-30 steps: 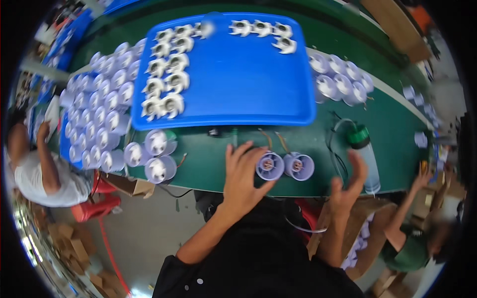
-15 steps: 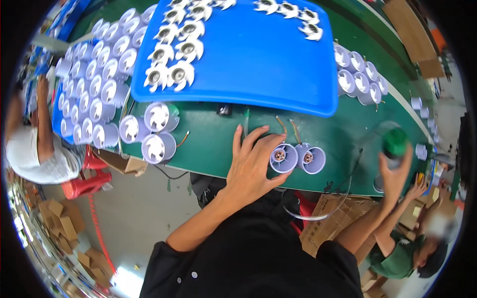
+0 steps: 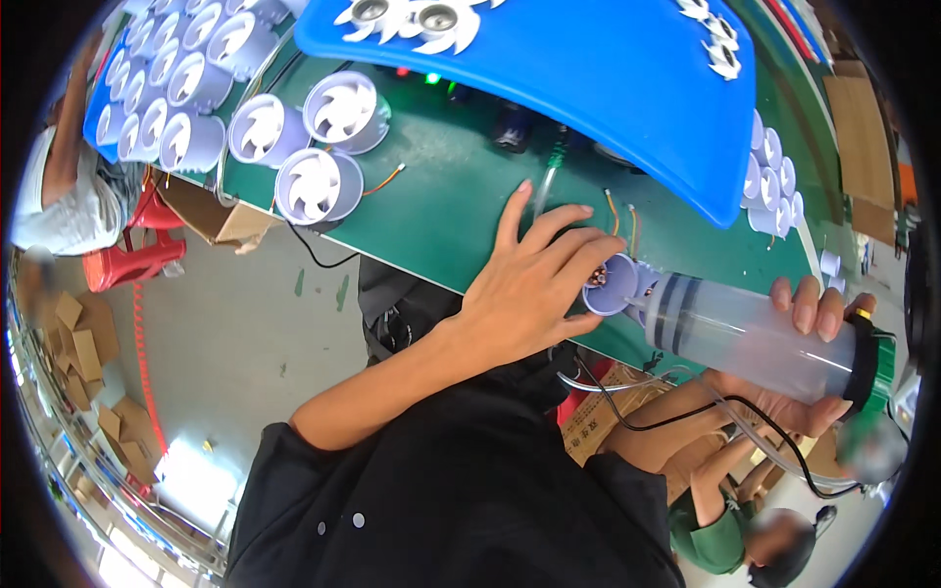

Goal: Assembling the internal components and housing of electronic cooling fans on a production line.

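My left hand (image 3: 534, 279) curves around a small lilac fan housing (image 3: 618, 291), with its thumb at the near side and fingers at the far side. Copper windings of a motor (image 3: 597, 278) show inside. A second lilac housing (image 3: 646, 277) stands just to the right, partly hidden. My right hand (image 3: 806, 312) grips a large clear dispensing syringe (image 3: 730, 318) with a dark plunger and a green cap (image 3: 879, 372). The syringe lies nearly level, its nozzle pointing left at the first housing's rim; I cannot tell whether they touch.
A blue tray (image 3: 588, 83) holding white fan impellers (image 3: 436, 22) spans the far side of the green table (image 3: 431, 216). Finished-looking lilac fans (image 3: 319, 186) stand at left, with more (image 3: 774, 176) at right. A black cable (image 3: 676, 419) loops below the syringe. Co-workers sit at both sides.
My right hand has brought the syringe from the table's right side leftward to the housings and tilted it nearly level. My left hand stays around the housing. The whole view has shifted.
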Tool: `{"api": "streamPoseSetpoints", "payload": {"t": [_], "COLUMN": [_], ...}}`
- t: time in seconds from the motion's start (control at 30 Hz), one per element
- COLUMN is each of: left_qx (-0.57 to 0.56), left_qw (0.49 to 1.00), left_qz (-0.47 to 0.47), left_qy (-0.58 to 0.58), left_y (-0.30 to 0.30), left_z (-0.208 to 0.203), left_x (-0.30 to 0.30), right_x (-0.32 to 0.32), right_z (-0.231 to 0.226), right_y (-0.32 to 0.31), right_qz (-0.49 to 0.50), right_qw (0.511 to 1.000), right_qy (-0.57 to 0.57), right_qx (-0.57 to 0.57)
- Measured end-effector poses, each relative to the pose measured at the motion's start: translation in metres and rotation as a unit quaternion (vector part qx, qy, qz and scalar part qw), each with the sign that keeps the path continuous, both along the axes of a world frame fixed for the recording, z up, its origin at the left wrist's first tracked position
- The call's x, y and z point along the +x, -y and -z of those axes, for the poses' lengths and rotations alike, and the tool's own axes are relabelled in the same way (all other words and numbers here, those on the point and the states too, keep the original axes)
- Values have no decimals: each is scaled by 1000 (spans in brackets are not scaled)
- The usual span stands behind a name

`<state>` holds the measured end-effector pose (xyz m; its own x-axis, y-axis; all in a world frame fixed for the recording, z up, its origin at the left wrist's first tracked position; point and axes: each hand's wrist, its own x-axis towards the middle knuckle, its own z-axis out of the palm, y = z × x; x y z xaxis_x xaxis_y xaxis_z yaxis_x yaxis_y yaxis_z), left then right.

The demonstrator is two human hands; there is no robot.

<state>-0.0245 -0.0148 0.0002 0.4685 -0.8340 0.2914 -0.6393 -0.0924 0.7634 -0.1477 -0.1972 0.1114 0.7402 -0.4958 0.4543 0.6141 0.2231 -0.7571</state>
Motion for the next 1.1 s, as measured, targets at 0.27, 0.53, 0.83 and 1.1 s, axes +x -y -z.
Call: {"api": "streamPoseSetpoints", "payload": {"t": [0.27,0.53,0.83,1.1], "left_qx": [-2,-3,-13,-13], "left_qw": [1000,1000,1000,1000], "left_qz": [4,5,2,1], "left_qy": [-5,-2,-7,-5], "left_y": [0,0,0,-1], "left_z": [6,5,7,7], "left_x": [-2,-3,-3,-3], "right_x": [1,-2,-1,-1], "right_z": [16,14,16,9], "right_y": [-6,-6,-7,-8], "right_qz": [73,77,69,24], "right_qw": [996,994,994,994], "right_qy": [-10,-26,-44,-53], "right_qx": [-45,-71,-74,-90]}}
